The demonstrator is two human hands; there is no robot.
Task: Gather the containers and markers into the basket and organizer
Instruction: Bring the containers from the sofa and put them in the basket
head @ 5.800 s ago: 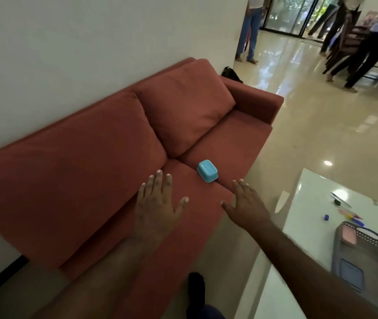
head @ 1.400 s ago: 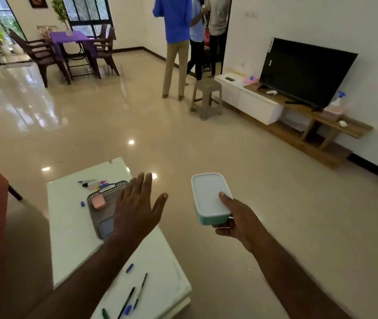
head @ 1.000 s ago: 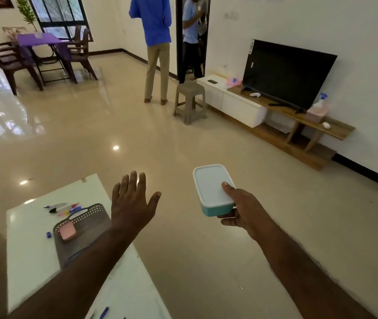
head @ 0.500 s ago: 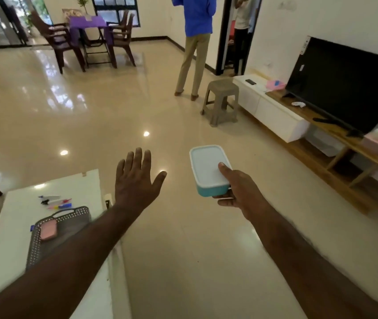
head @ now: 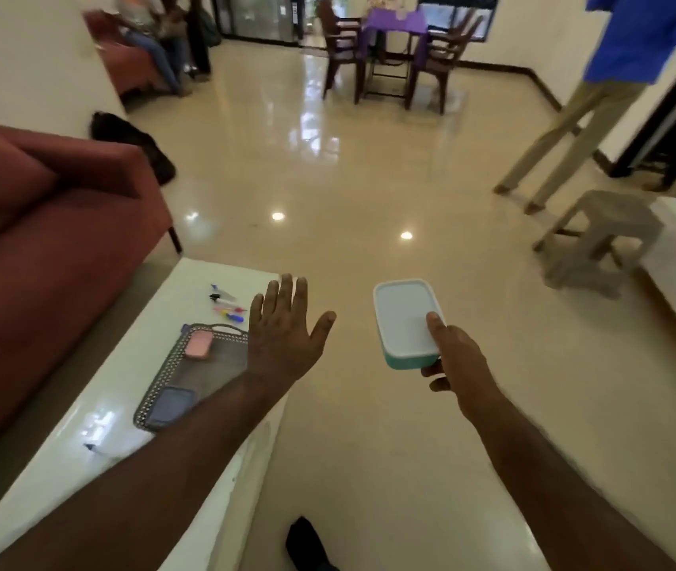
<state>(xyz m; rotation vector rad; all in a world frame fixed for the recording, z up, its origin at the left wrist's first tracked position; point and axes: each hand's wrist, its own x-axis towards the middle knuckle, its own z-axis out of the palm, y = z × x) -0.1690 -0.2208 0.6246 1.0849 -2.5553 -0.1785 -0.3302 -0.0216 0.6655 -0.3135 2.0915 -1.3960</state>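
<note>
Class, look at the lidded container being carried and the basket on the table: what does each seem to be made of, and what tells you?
Container: probably plastic, with a smooth matte pale lid over a teal base, moulded with rounded corners. Basket: likely grey plastic, since its rim shows a regular perforated lattice; metal mesh cannot be ruled out.

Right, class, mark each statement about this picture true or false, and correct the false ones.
1. The right hand holds a teal box with a white lid. True.
2. The left hand grips a marker. False: it is open and empty, fingers spread.
3. The grey basket sits on the white table. True.
4. The basket is empty. False: a pink box and a blue box lie in it.
5. Several markers lie on the table beyond the basket. True.
6. The teal box rests on the red sofa. False: it is held above the floor.
</note>
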